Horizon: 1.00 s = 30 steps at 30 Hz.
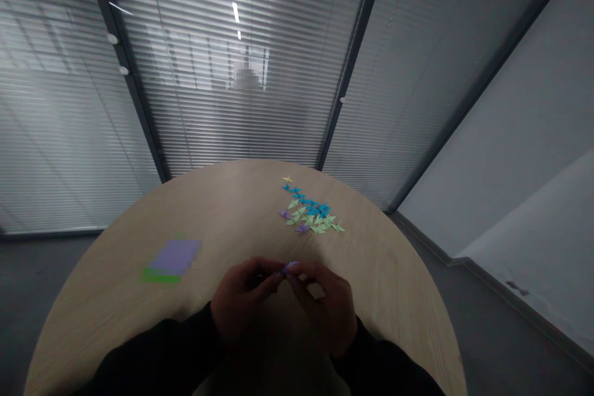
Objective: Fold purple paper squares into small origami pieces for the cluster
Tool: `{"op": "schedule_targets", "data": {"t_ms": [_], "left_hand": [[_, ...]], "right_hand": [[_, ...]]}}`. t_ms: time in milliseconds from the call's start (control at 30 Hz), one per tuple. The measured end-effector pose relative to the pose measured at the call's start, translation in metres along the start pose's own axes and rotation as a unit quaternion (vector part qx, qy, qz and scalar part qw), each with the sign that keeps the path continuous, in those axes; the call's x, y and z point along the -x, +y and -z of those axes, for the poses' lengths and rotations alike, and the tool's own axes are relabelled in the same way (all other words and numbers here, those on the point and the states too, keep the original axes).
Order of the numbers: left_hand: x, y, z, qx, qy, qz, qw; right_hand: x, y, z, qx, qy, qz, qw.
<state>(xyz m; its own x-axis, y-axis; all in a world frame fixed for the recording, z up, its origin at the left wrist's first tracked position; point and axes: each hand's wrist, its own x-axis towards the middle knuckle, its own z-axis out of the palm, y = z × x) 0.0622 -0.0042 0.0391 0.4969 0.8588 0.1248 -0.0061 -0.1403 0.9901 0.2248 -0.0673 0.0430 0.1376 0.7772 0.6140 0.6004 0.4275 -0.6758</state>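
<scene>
A small folded piece of purple paper (pixel 290 266) is pinched between both my hands, low over the near part of the table; my fingers cover most of it. My left hand (pixel 242 297) grips its left side with thumb and fingertips. From the right, my right hand (pixel 325 303) pinches the other side. Beyond them lies a group of folded paper pieces: blue ones (pixel 312 203), pale green ones (pixel 318 223), a purple one (pixel 303 229) and a single yellow one (pixel 287 179) at the far end.
A stack of purple paper (pixel 175 256), blurred, with green showing at its edge, rests to the left on the round wooden table (pixel 223 198). Behind the table stand glass panels with blinds (pixel 250 124). A white wall (pixel 524 167) rises on the right.
</scene>
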Motion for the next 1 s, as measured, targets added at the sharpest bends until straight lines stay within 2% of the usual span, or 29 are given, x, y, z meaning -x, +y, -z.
{"op": "schedule_targets", "data": {"t_ms": [67, 167, 267, 367, 500, 667, 900, 1000], "left_hand": [[0.0, -0.001, 0.0, -0.011, -0.001, -0.006, 1.0], [0.001, -0.003, -0.001, -0.051, 0.028, -0.044, 0.997], [0.002, -0.002, -0.001, -0.11, 0.056, -0.101, 0.987], [0.002, -0.001, -0.001, -0.13, 0.053, -0.131, 0.981], [0.002, 0.0, -0.001, -0.14, 0.057, -0.138, 0.979], [0.002, 0.001, -0.001, -0.158, 0.072, -0.144, 0.974], [0.003, 0.002, -0.003, -0.17, 0.093, -0.091, 0.977], [0.003, 0.002, -0.004, -0.18, 0.091, -0.092, 0.975]], "right_hand": [[-0.001, -0.002, -0.003, -0.045, 0.0, -0.062, 0.997], [-0.001, -0.002, -0.006, -0.085, 0.002, -0.11, 0.99], [0.0, 0.0, -0.008, -0.096, 0.005, -0.113, 0.989], [0.001, 0.0, -0.009, -0.093, 0.006, -0.112, 0.989], [0.002, -0.002, -0.011, -0.082, 0.032, -0.135, 0.987], [0.003, -0.005, -0.017, -0.149, 0.067, -0.161, 0.973], [0.003, -0.008, -0.022, -0.179, 0.071, -0.193, 0.962], [0.003, -0.009, -0.024, -0.179, 0.074, -0.198, 0.961]]}}
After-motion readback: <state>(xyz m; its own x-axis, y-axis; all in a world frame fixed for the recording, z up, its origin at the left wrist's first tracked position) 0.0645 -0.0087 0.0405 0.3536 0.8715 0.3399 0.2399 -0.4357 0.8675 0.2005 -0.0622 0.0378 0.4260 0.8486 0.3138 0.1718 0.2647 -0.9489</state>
